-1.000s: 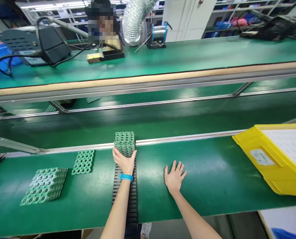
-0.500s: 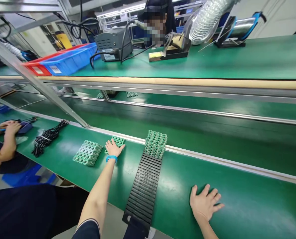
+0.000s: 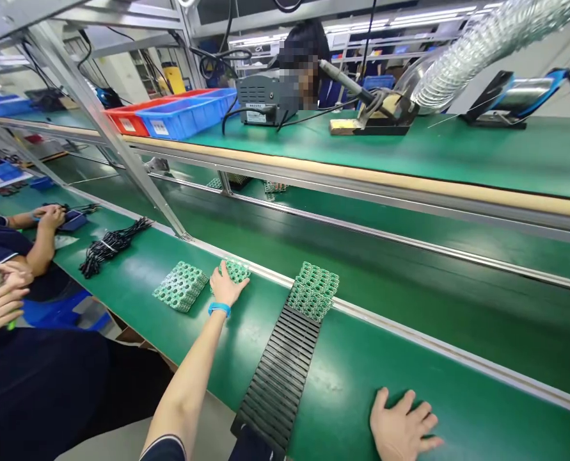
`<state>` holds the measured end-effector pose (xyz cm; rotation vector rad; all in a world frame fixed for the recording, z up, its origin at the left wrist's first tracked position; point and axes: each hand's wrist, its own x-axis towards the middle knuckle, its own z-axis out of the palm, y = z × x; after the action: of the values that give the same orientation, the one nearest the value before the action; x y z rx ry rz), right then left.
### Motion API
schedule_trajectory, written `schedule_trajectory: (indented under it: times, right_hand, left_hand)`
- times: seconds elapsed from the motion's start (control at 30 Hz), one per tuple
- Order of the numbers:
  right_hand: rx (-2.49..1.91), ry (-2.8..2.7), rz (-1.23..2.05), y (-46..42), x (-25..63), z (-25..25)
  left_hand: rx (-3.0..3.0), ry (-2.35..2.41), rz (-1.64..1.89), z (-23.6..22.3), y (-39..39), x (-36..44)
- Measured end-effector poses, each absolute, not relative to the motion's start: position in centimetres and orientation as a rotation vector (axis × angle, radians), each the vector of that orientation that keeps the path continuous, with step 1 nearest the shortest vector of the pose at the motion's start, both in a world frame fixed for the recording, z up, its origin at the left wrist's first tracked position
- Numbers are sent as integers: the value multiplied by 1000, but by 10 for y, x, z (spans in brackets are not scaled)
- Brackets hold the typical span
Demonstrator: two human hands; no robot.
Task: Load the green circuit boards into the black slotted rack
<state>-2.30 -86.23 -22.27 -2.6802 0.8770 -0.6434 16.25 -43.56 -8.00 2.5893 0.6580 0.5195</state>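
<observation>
Pickup step, looks like: left hand (image 3: 226, 287) part-spread over green panel (image 3: 237, 269) beneath it, fingertips partly hidden, can't tell if gripping; lifting would need fingers closed on edges. Right hand (image 3: 402, 425) splayed wide, empty, over bench (image 3: 361, 365).

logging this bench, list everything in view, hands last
bench: one, green, foreground
rack: one, black, bench middle
rack boards: several, green, rack's far end
board stack: one, green, bench left
separate board: one visible, green, beside stack
cable bundle: one, black, far left
upper shelf: one, green, behind bench
bins: two, red and blue, shelf left
device: one, grey, beside bins
iron stand: one, black, beside device
spool: one, blue and silver, shelf right
duct: one, silver, upper right
co-workers: three or more, dark-clothed, left and across
left hand: one, blue wristband, over separate board
right hand: one, bare, bench right
</observation>
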Motion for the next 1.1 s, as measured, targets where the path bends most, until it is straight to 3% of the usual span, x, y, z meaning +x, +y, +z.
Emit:
schedule_trajectory:
  times: [0.23,0.5,0.73,1.1]
  right_hand:
    - [-2688,1014,-421,-848,-21,-210]
    - [-2675,1063,-357,-852,-21,-223]
    - [-2677,1087,-273,-851,-21,-228]
    - [-2690,1097,-192,-849,-22,-224]
  left_hand:
    - [2029,477,505,-65,-511,108]
    - [2104,281,592,-98,-631,88]
    - [2189,258,791,-142,-650,98]
    - [2214,252,893,-156,-660,105]
